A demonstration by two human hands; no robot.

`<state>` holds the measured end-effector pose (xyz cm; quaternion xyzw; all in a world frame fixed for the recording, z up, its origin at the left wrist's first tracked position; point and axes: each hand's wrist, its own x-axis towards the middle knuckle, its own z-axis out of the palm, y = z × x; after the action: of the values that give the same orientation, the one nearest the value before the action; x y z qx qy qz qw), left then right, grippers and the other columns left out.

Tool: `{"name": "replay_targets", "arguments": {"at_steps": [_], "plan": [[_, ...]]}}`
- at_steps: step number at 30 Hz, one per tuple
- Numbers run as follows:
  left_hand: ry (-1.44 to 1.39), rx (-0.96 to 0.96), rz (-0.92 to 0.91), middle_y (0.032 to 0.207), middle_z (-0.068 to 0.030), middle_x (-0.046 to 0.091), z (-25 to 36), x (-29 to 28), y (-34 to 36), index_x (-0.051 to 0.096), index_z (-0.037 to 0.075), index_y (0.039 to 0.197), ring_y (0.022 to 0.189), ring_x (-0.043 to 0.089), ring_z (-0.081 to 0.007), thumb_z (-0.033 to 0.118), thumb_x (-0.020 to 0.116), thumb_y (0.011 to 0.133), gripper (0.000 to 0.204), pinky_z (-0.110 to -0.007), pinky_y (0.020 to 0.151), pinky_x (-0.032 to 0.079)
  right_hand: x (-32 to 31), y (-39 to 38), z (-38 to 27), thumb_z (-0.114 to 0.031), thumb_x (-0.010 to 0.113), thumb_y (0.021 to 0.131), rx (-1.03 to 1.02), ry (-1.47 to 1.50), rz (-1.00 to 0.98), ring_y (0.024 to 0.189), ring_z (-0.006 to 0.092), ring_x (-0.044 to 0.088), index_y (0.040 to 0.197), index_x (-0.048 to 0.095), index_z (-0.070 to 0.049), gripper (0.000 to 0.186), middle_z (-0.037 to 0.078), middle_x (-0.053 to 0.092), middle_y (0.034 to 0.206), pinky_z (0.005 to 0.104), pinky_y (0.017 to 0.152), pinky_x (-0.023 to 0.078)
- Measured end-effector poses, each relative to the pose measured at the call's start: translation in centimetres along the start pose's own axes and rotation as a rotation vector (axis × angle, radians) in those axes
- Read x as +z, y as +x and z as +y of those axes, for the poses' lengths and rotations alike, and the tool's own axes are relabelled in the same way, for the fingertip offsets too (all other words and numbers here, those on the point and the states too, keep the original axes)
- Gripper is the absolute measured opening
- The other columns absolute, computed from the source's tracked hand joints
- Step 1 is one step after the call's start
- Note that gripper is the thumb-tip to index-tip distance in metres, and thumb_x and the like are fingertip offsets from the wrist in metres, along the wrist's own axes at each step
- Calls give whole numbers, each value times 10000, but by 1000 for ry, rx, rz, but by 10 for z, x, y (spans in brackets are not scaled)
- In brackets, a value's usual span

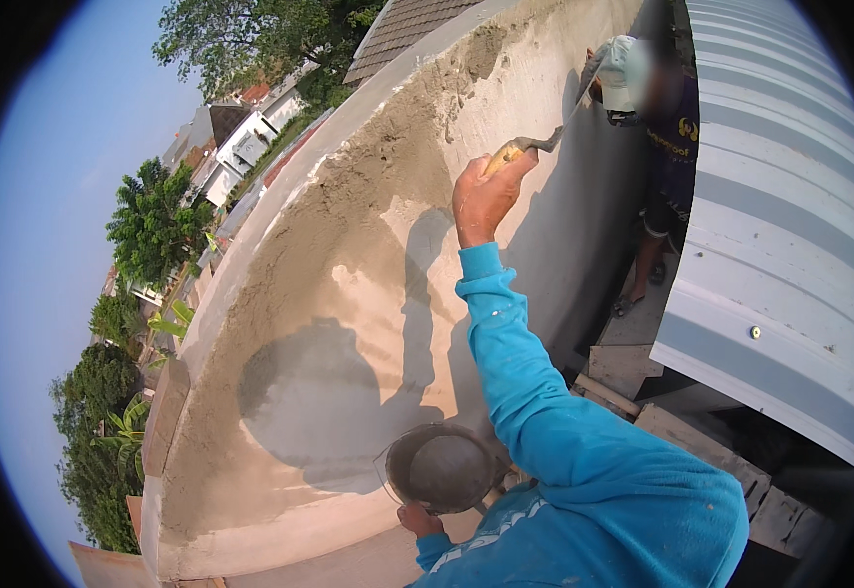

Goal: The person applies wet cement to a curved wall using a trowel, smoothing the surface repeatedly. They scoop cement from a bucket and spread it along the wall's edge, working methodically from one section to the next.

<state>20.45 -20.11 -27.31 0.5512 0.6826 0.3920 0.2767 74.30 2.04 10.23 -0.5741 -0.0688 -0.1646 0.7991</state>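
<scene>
My right hand (486, 199) is raised in front of the wall, its fingers wrapped round the yellowish handle of a trowel (543, 143). The trowel's neck is caked with grey mortar, and its thin blade points up and away, seen nearly edge-on. Low in front of me, my left hand (419, 519) grips the rim of a dark bucket (400, 470). Grey wet mortar (447, 468) lies inside it. The wall (368, 304) carries a rough, darker band of fresh mortar along its upper part, with paler patches below. My arm's shadow falls across it.
A co-worker (667, 147) in a cap and dark shirt stands farther along the wall, near the trowel's line. Corrugated metal roofing (790, 196) runs along the right. Wooden planks (692, 436) lie below its edge. Trees (157, 220) and houses show beyond the wall's top.
</scene>
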Motion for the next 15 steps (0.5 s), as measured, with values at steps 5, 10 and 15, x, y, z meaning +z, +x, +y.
{"name": "replay_targets", "arguments": {"at_steps": [5, 10, 15], "plan": [[466, 466, -99, 728, -86, 540, 11, -2, -1, 535, 77, 859, 698, 544, -248, 74, 635, 707, 182, -401, 586, 438, -25, -58, -3, -68, 572, 871, 68, 175, -529, 906, 495, 631, 1367, 285, -13, 575, 322, 611, 1018, 502, 805, 497], [117, 37, -33, 737, -124, 596, 7, -6, -22, 568, 82, 767, 795, 549, -340, 22, 708, 573, 246, -465, 696, 419, 33, 6, 85, -86, 579, 885, 259, 174, -581, 804, 372, 667, 1358, 292, 5, 561, 265, 614, 987, 462, 706, 532], [651, 422, -120, 735, -121, 609, 35, -13, -38, 573, 88, 745, 798, 545, -369, -33, 714, 507, 302, -473, 744, 399, 58, 28, 87, -96, 581, 906, 386, 481, -612, 591, 194, 595, 1351, 304, 14, 535, 141, 570, 898, 346, 526, 513]]}}
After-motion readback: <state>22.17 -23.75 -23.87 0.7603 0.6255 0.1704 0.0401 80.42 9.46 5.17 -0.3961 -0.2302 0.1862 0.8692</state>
